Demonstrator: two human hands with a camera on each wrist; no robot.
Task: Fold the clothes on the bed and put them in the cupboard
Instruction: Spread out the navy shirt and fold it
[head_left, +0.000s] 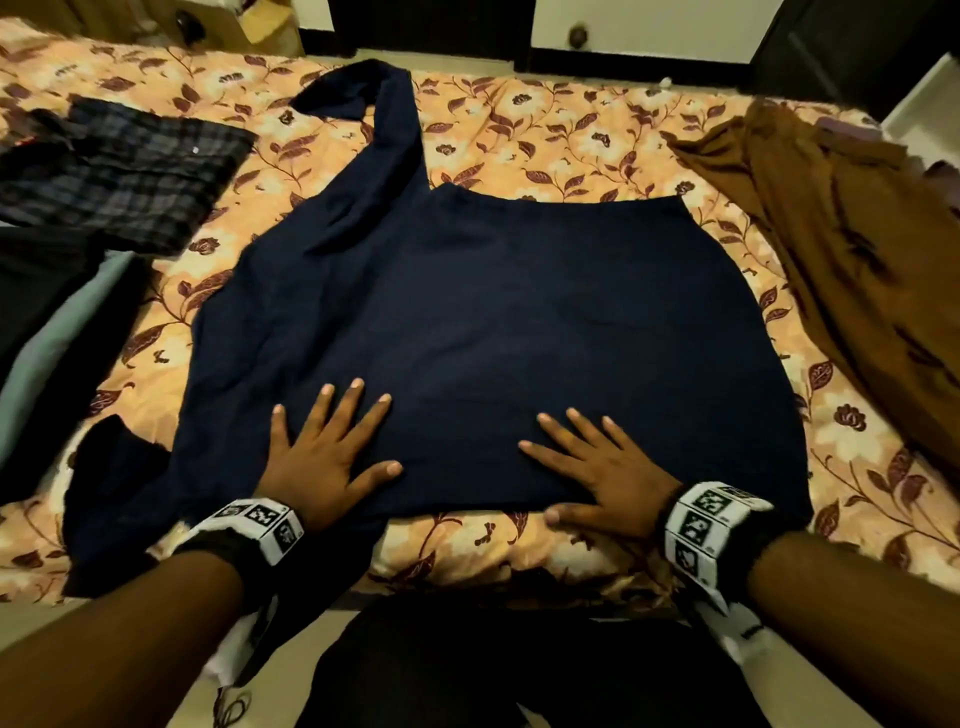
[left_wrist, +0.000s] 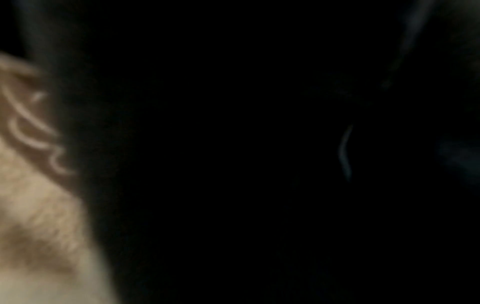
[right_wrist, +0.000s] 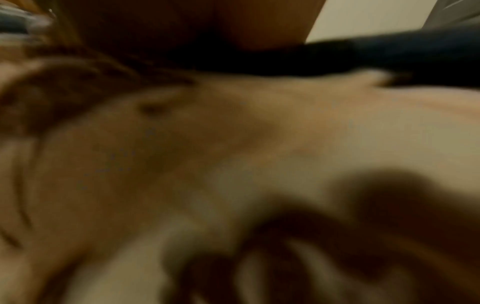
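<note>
A dark navy long-sleeved garment (head_left: 493, 322) lies spread flat on the floral bedsheet (head_left: 561, 135) in the head view. One sleeve (head_left: 387, 140) stretches up and away toward the far side; another part hangs off the near left edge. My left hand (head_left: 324, 441) presses flat on the garment's near left portion, fingers spread. My right hand (head_left: 597, 467) presses flat on its near edge, fingers spread too. The left wrist view is almost all dark fabric (left_wrist: 259, 164); the right wrist view is a blur of bedsheet (right_wrist: 233, 144) and dark cloth (right_wrist: 389, 55).
A folded grey plaid garment (head_left: 124, 176) lies at the far left, with dark clothes (head_left: 36, 291) below it. A brown printed garment (head_left: 841, 249) is heaped at the right. Beyond the bed stand a door (head_left: 639, 26) and dark furniture (head_left: 831, 47).
</note>
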